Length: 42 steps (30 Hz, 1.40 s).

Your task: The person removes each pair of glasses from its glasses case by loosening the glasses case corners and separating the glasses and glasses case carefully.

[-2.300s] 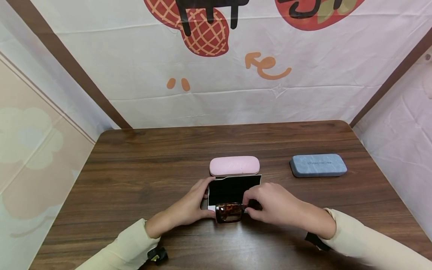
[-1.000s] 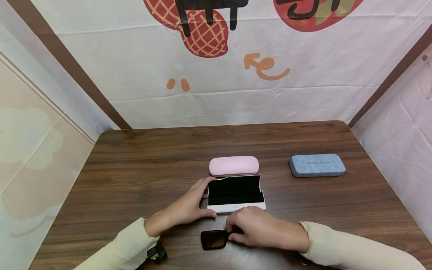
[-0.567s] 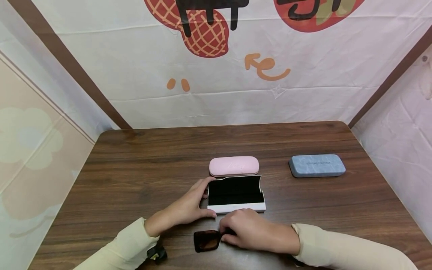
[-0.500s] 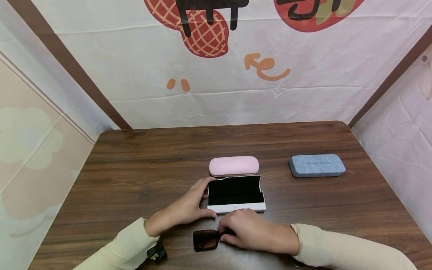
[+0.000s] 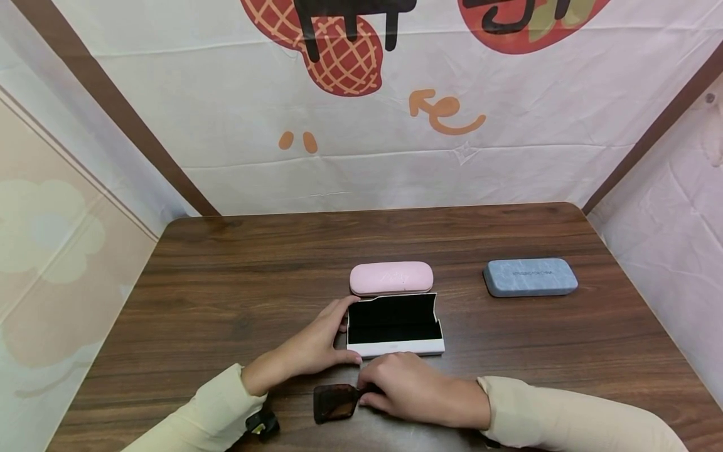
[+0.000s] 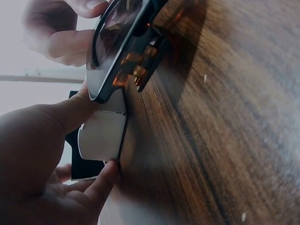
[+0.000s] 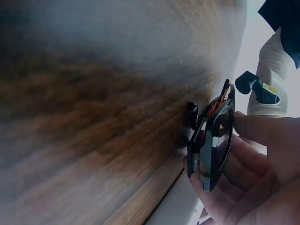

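Note:
Dark tortoiseshell sunglasses [image 5: 334, 402] are pinched by my right hand [image 5: 415, 388], just in front of a white glasses case [image 5: 395, 347]. The case stands with its lid up, and its black lining shows nothing inside. My left hand [image 5: 316, 342] grips the case's left end, thumb at the front and fingers behind. In the left wrist view the sunglasses [image 6: 127, 51] are close to the camera, above the table, partly covering the white case [image 6: 101, 136]. In the right wrist view, thumb and fingers hold the sunglasses [image 7: 206, 154]; part of the frame is hidden by the hand.
A closed pink glasses case [image 5: 391, 278] lies directly behind the white one. Further right is a closed blue glasses case [image 5: 531, 277]. All rest on a brown wooden table [image 5: 254, 270], with a printed white cloth [image 5: 254, 182] hanging behind it.
My right hand has carried the sunglasses from the white case's front edge towards me and to the left, still drifting slightly left. The left hand and the cases have stayed put.

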Available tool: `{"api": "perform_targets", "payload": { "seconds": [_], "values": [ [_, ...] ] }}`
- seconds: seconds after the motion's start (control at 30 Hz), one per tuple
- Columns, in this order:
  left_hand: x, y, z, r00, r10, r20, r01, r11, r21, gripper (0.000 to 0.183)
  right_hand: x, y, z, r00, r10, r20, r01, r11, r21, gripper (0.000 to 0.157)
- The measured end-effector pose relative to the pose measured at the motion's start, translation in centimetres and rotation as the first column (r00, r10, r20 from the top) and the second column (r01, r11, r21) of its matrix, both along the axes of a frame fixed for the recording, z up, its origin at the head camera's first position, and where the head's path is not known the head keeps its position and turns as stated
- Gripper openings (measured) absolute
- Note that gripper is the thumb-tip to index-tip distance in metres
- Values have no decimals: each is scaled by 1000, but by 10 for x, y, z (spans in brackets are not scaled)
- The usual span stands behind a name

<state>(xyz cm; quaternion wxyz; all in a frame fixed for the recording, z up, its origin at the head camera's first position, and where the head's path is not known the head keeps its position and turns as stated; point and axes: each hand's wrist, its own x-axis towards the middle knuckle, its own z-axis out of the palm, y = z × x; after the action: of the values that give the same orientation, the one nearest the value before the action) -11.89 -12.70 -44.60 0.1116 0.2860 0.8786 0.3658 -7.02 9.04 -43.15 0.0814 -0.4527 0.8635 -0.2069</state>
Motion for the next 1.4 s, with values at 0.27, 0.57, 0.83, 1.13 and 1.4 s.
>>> {"api": "perform_targets", "payload": {
  "seconds": [0.27,0.57,0.83,1.13,1.4],
  "values": [
    [0,0,0,1000,-1,22,1,1000,-4,94,2,-6,-1,998,5,-58,-5,1000,7,11],
    [1,0,0,1000,-3,23,3,1000,-1,94,5,-15,-4,990,-5,-139,11,999,42,15],
    [1,0,1,1000,1,29,-1,1000,-3,94,7,-20,-3,988,-9,-155,16,999,45,16],
    [0,0,1,1000,5,18,-5,1000,-1,93,6,-22,-2,989,-11,-147,18,999,51,15],
    [1,1,1,1000,10,22,-10,1000,0,93,4,-22,-2,988,-14,-153,20,999,41,15]
  ]
}}
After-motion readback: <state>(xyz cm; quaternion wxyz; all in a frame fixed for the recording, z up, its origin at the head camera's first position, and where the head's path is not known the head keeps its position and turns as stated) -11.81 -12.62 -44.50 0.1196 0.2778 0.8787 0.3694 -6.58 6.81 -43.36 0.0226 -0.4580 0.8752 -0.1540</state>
